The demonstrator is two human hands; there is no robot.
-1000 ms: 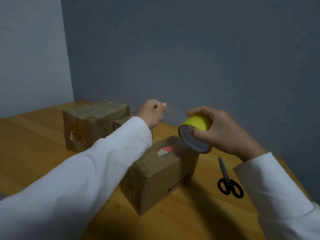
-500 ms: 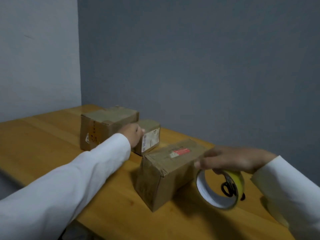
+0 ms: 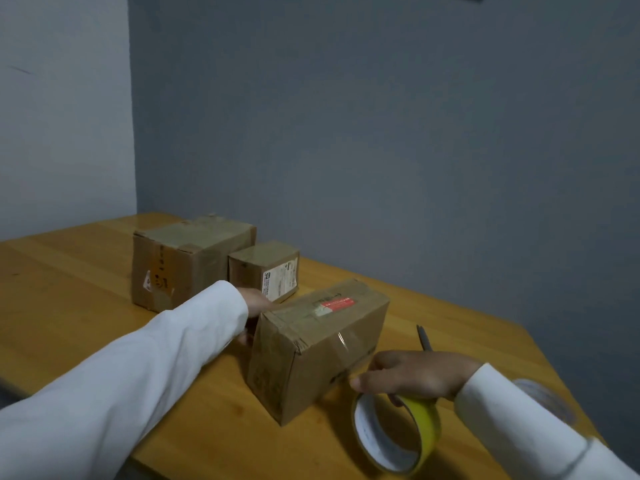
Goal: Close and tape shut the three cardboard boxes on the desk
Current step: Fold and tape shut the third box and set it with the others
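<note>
Head view: right hand (image 3: 412, 377) fingers curl through the tape roll (image 3: 398, 434).
Left hand (image 3: 254, 306), grip hidden, steadies the light, stiff near box (image 3: 311, 348); hold its side walls.

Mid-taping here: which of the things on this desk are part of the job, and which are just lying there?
Part of the job:
- near box, held at its far end by the left hand
- large box
- small box
- yellow tape roll, held by the right hand
- scissors, probably for cutting the tape

Just there:
- desk
- grey wall
</note>
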